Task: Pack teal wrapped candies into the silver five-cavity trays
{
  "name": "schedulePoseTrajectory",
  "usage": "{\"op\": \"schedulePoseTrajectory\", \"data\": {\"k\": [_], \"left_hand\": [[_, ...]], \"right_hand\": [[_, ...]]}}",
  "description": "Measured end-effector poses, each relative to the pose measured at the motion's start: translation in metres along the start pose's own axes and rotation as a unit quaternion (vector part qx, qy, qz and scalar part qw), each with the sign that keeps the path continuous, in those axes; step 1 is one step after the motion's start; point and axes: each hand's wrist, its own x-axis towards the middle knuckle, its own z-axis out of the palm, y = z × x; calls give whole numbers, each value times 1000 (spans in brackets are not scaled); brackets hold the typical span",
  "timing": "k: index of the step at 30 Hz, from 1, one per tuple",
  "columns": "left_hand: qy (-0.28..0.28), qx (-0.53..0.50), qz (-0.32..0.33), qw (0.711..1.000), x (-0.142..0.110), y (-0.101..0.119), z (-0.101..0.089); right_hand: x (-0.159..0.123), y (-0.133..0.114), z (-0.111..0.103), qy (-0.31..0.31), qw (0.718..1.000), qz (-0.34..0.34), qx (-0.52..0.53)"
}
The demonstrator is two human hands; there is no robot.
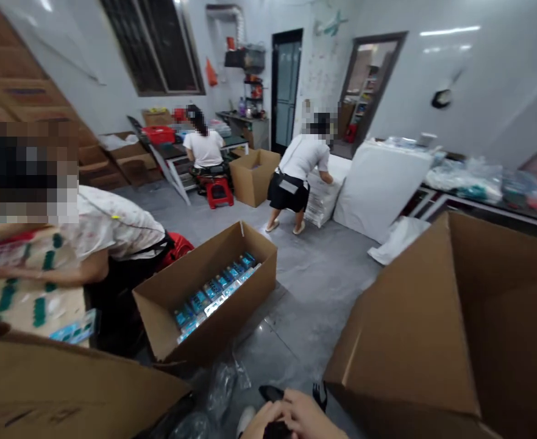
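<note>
At the bottom edge my right hand (307, 416) is curled, its fingers bent over a small black object (272, 393) that I cannot name. My left hand (258, 427) shows only as a sliver pressed against the right one, with its fingers hidden. Both hands hover low over the grey floor, between a large empty cardboard box (437, 329) on the right and a cardboard flap (67, 390) on the left. A crumpled clear plastic bag (220, 390) lies just left of the hands.
An open carton (167, 317) holds rows of blue packs (216, 286). A person (113, 231) leans over printed sheets at left. Farther back one person sits on a red stool (217, 192) and another bends at white sacks (323, 198). Tables line the right wall.
</note>
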Motion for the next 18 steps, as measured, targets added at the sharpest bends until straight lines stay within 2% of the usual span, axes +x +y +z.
{"op": "schedulePoseTrajectory", "data": {"k": [5,7,9,11,13,16,18], "left_hand": [[-143,-40,53,988,-17,34,-31],[-215,-63,70,972,-18,49,-40],[-288,-77,84,951,-11,62,-41],[-367,-79,101,921,2,74,-30],[-455,-70,121,879,20,84,-10],[-579,-36,135,803,47,94,34],[-640,0,129,758,62,98,65]], "right_hand": [[-52,-24,29,160,974,156,37],[-77,-34,44,213,953,203,65],[-102,-42,61,272,925,247,93],[-127,-46,80,336,888,287,125],[-148,-47,102,402,840,328,159],[-170,-42,136,497,744,392,214],[-180,-37,157,554,671,426,249]]}}
